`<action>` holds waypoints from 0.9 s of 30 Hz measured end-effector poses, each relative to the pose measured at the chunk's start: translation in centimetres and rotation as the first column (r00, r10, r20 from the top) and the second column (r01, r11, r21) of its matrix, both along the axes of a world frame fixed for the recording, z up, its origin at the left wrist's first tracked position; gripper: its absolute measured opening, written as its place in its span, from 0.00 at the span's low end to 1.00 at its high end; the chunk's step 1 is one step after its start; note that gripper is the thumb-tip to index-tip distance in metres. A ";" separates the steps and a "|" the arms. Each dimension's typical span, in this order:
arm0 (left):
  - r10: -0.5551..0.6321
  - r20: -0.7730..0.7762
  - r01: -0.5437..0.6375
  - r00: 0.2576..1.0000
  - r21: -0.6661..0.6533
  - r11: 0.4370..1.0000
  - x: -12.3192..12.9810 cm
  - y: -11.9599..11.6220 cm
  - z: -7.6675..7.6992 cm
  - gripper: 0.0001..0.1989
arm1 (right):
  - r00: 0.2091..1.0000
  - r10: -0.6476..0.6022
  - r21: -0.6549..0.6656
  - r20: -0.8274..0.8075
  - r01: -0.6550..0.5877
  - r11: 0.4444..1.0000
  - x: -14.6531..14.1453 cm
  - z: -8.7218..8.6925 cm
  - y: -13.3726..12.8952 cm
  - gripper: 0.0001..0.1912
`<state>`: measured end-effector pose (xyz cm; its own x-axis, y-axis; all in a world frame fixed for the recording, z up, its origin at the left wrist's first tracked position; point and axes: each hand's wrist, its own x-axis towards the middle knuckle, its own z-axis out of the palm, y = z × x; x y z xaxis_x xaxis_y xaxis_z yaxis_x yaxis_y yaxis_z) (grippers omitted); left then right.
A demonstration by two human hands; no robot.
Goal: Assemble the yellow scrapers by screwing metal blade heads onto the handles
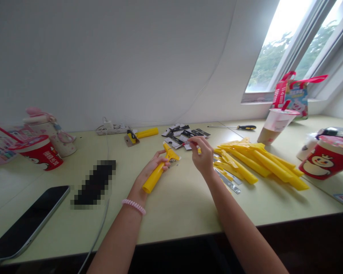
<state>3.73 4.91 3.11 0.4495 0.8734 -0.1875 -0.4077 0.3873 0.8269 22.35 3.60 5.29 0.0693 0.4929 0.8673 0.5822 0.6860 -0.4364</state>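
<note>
At the left end of the bench, a red cup with a straw is in front of a pale bottle, and a phone with dark screen lies closer to the near edge. Further to the right, a white power strip lies along the wall, and beside it is one yellow tool. Next comes the left hand, whose fingers are wrapped around a yellow scraper just below its wide head; the scraper is tilted, with its head pointing away from the person. Behind it lies a pile of black-and-white packets. The right hand is raised just to the right of the scraper's head and is apart from it; its fingertips are drawn close together, but I cannot tell whether they pinch something small. To the right of this hand, metal blades lie by a heap of yellow handles, with a screwdriver behind them. Last come a clear cup and another red cup.
</note>
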 end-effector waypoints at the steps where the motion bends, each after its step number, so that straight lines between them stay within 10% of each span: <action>1: 0.003 0.004 -0.003 1.000 0.001 1.000 0.0 0.0 0.0 0.31 | 1.000 0.020 0.019 0.008 -0.020 1.000 0.0 0.1 -0.1 0.11; 14: 0.064 0.058 -0.062 0.996 -0.033 0.998 0.4 -0.6 1.2 0.31 | 0.989 -0.123 0.049 -0.081 0.128 0.991 0.0 -0.6 0.6 0.06; 27: 0.011 -0.002 -0.010 1.000 0.019 1.000 0.1 0.0 0.1 0.30 | 0.999 -0.001 0.110 0.041 -0.003 0.994 -0.5 0.1 -0.2 0.09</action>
<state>3.83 4.86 3.24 0.4399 0.8814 -0.1720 -0.4098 0.3674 0.8349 21.86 3.44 5.42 0.0321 0.3939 0.9186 0.5973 0.7293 -0.3336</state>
